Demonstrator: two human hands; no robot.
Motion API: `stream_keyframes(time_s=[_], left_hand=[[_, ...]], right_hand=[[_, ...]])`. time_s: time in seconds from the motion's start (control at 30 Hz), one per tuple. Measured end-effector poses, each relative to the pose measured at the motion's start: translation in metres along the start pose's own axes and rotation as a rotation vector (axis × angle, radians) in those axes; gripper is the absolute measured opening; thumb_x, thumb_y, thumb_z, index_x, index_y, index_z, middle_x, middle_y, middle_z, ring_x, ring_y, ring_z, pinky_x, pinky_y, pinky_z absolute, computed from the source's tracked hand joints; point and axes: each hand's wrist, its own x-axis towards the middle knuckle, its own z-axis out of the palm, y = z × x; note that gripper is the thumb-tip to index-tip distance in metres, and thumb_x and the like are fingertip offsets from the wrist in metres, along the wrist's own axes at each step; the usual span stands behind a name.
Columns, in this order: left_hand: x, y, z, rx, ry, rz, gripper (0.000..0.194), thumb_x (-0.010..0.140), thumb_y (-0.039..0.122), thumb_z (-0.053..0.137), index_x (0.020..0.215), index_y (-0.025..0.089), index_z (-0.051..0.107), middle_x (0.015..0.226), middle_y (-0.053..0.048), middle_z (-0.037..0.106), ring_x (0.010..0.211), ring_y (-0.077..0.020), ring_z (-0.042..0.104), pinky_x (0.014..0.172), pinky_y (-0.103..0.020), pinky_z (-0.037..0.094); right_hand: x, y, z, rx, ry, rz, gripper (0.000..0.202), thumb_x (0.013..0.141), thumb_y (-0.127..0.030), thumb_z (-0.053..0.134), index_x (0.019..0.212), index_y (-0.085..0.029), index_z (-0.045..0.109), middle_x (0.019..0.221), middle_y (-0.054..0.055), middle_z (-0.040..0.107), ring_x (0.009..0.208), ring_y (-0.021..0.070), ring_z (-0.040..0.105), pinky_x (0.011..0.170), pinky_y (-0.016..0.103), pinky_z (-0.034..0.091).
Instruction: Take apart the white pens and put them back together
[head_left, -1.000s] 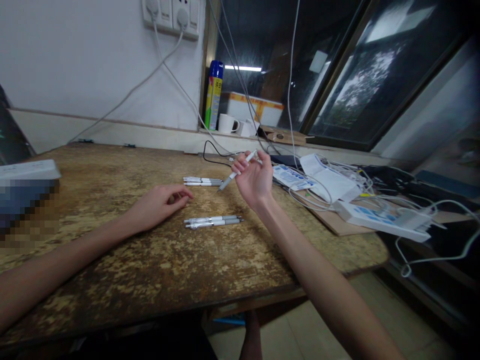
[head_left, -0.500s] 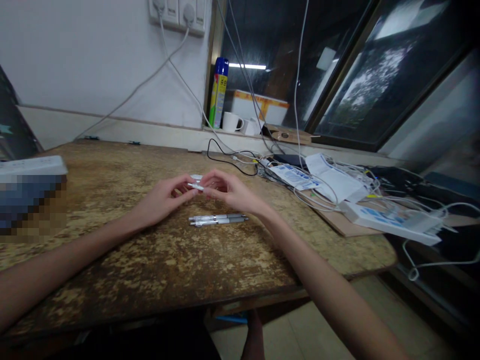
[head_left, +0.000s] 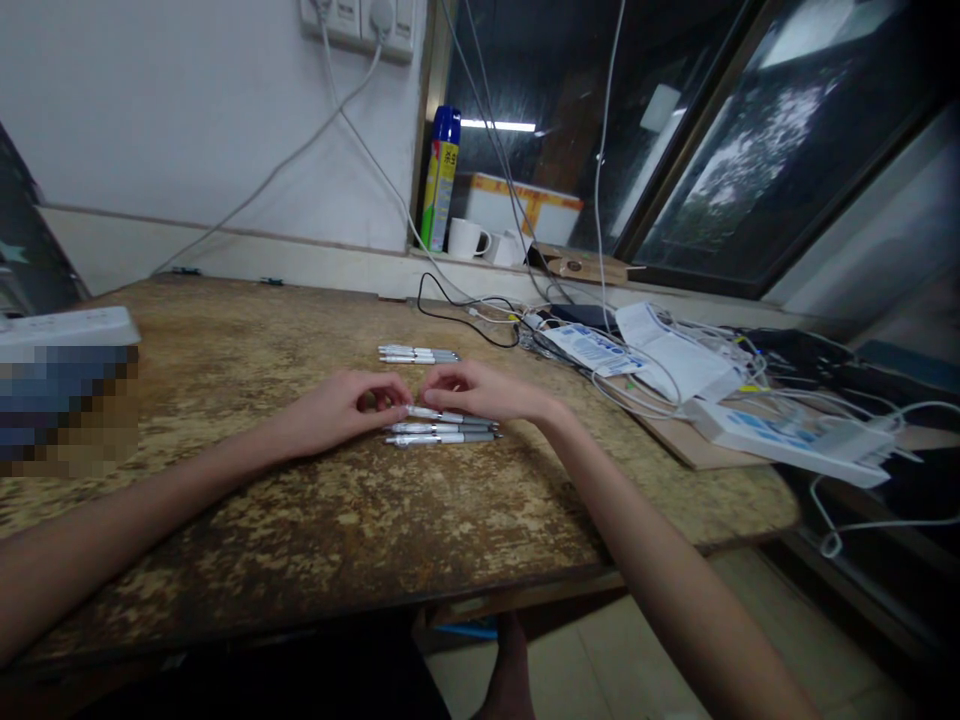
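Note:
A white and grey pen [head_left: 433, 414] lies between my two hands, level and just above or touching two similar pens [head_left: 442, 435] on the worn wooden table. My left hand [head_left: 364, 405] pinches its left end between thumb and fingers. Over its middle, my right hand [head_left: 469, 390] has thumb and fingers closed on the barrel. The two pens below lie side by side, tips to the right. Behind my hands, more white pens [head_left: 418, 355] lie in a small parallel group.
A power strip [head_left: 787, 440] and tangled cables lie at the right with paper packets [head_left: 675, 350]. A blurred blue item [head_left: 60, 390] and a white strip [head_left: 71, 326] are at the left. On the sill stand a spray can [head_left: 441, 180] and a white mug [head_left: 468, 239].
Both hands have come nearer to me with the pen, from beside the back pens to the front pair. The back pens, formerly mostly covered by my hands, now show.

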Motion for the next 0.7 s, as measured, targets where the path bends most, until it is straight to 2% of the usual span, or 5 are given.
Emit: stream_keyframes(time_s=[0.2, 0.37, 0.53, 0.63, 0.7], left_hand=[[-0.001, -0.001, -0.001, 0.017, -0.009, 0.004, 0.026, 0.096, 0.041, 0.06, 0.108, 0.023, 0.074, 0.094, -0.003, 0.075, 0.077, -0.0183, 0.064, 0.073, -0.029, 0.045], [-0.001, -0.002, -0.001, 0.05, -0.023, 0.064, 0.024, 0.096, 0.041, 0.06, 0.101, 0.023, 0.074, 0.103, -0.005, 0.074, 0.09, -0.0208, 0.064, 0.082, -0.032, 0.046], [0.0, 0.0, -0.001, 0.045, -0.033, 0.074, 0.03, 0.098, 0.044, 0.056, 0.101, 0.023, 0.076, 0.105, -0.007, 0.074, 0.096, -0.0228, 0.064, 0.09, -0.035, 0.046], [0.0, 0.001, -0.002, 0.054, -0.045, 0.087, 0.031, 0.1, 0.045, 0.054, 0.105, 0.023, 0.076, 0.109, -0.007, 0.073, 0.102, -0.0235, 0.065, 0.094, -0.036, 0.046], [0.0, 0.002, -0.002, 0.055, -0.05, 0.096, 0.03, 0.101, 0.044, 0.054, 0.108, 0.024, 0.076, 0.111, -0.007, 0.073, 0.104, -0.0233, 0.065, 0.096, -0.035, 0.045]], right_hand=[[0.002, 0.009, -0.005, -0.223, 0.183, 0.11, 0.032, 0.1, -0.035, 0.052, 0.076, -0.019, 0.066, 0.071, 0.002, 0.064, 0.064, 0.0154, 0.053, 0.062, 0.03, 0.036], [0.005, 0.025, -0.009, -0.425, 0.329, 0.218, 0.036, 0.1, -0.031, 0.05, 0.066, -0.02, 0.057, 0.064, 0.003, 0.058, 0.06, 0.0162, 0.049, 0.062, 0.032, 0.03], [0.01, 0.039, -0.006, -0.455, 0.461, 0.225, 0.026, 0.1, -0.029, 0.049, 0.078, -0.02, 0.058, 0.08, 0.007, 0.066, 0.073, 0.0198, 0.055, 0.069, 0.032, 0.035], [0.012, 0.043, -0.002, -0.455, 0.503, 0.151, 0.011, 0.097, -0.023, 0.053, 0.093, -0.019, 0.062, 0.098, 0.009, 0.068, 0.089, 0.0216, 0.058, 0.079, 0.032, 0.041], [0.012, 0.045, 0.0, -0.462, 0.509, 0.099, 0.011, 0.095, -0.018, 0.054, 0.1, -0.019, 0.063, 0.108, 0.01, 0.066, 0.102, 0.0228, 0.058, 0.09, 0.034, 0.042]])
